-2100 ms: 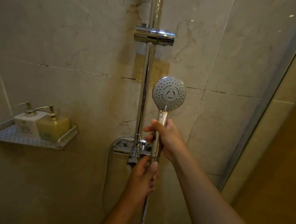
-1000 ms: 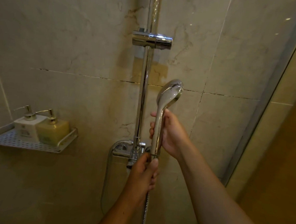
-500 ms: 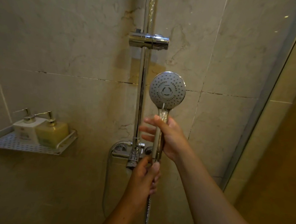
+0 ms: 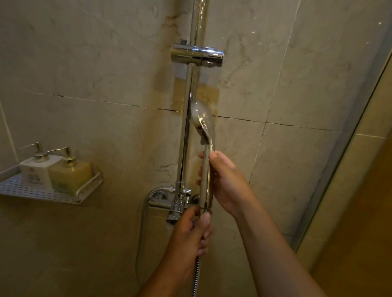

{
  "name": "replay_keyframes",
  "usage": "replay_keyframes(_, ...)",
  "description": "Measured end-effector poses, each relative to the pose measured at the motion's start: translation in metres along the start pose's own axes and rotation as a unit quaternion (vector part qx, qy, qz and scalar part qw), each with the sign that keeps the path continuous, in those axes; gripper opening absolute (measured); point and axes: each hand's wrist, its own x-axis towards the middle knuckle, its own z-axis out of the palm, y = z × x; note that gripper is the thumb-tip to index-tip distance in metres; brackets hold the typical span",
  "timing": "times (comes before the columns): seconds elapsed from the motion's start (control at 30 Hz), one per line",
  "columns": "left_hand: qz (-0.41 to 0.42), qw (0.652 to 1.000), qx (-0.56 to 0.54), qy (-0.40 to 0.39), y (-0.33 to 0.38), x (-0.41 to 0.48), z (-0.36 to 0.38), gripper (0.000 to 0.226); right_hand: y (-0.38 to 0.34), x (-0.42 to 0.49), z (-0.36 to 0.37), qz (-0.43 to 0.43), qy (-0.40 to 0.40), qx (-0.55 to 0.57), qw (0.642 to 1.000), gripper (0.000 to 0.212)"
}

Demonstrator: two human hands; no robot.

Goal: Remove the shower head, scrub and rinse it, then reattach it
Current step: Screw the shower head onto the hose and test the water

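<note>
Shower head (image 4: 202, 120) above hands, handle gripped

A perforated metal shelf (image 4: 11, 189) hangs on the tiled wall at the left. A white pump bottle (image 4: 37, 170) and a yellow pump bottle (image 4: 72, 174) stand on it, touching.

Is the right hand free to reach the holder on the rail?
Probably not yet: the right hand grips the shower head handle, well below the holder. Nothing blocks the path upward.
</note>
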Motion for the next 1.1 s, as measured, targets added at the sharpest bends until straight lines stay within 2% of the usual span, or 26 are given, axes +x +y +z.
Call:
replay_keyframes(0.1, 0.0, 1.0, 0.0, -0.003, 0.0, 0.0, 0.0, 0.007, -0.001, 0.002, -0.001, -0.001, -0.005, -0.002, 1.0, 0.019)
replay_keyframes(0.2, -0.001, 1.0, 0.002, -0.004, -0.002, -0.001, 0.002, 0.01, -0.004, 0.004, -0.002, 0.035, -0.04, 0.049, 0.997, 0.03)
replay_keyframes(0.27, -0.006, 1.0, 0.0, -0.003, -0.003, -0.002, 0.005, 0.015, -0.003, 0.003, -0.001, 0.024, -0.051, 0.008, 0.998, 0.027)
replay_keyframes(0.33, -0.013, 1.0, -0.003, 0.0, -0.005, -0.002, 0.008, 0.017, 0.0, 0.004, 0.0, -0.008, -0.025, -0.054, 0.998, 0.018)
replay_keyframes(0.4, -0.017, 1.0, -0.008, 0.01, -0.007, -0.003, 0.009, 0.013, 0.005, 0.004, 0.002, -0.013, 0.006, -0.075, 0.997, 0.02)
replay_keyframes(0.5, -0.023, 0.999, -0.02, 0.019, -0.01, -0.004, 0.006, 0.014, 0.005, 0.004, 0.002, 0.062, 0.009, 0.006, 0.998, 0.043)
replay_keyframes(0.6, -0.019, 0.999, 0.0, 0.026, -0.009, -0.005, 0.002, 0.023, 0.0, 0.002, -0.004, 0.116, -0.028, 0.094, 0.988, 0.05)
replay_keyframes(0.67, -0.013, 1.0, 0.005, 0.024, -0.008, -0.005, 0.002, 0.025, -0.002, 0.001, -0.007, 0.122, -0.054, 0.119, 0.984, 0.046)
replay_keyframes(0.77, -0.001, 1.0, 0.0, 0.014, -0.007, -0.005, 0.003, 0.014, -0.003, 0.001, -0.011, 0.096, -0.084, 0.108, 0.986, 0.036)
replay_keyframes(0.83, 0.006, 1.0, -0.002, 0.011, -0.006, -0.003, 0.003, 0.009, -0.005, 0.001, -0.012, 0.076, -0.08, 0.079, 0.991, 0.031)
replay_keyframes(0.93, 0.01, 1.0, 0.005, 0.001, -0.003, -0.001, -0.001, 0.014, -0.008, 0.006, -0.012, 0.065, -0.058, 0.048, 0.995, 0.024)
replay_keyframes(1.1, 0.015, 1.0, 0.019, -0.009, -0.003, 0.001, -0.004, 0.022, -0.009, 0.013, -0.008, 0.058, -0.029, 0.073, 0.995, 0.05)
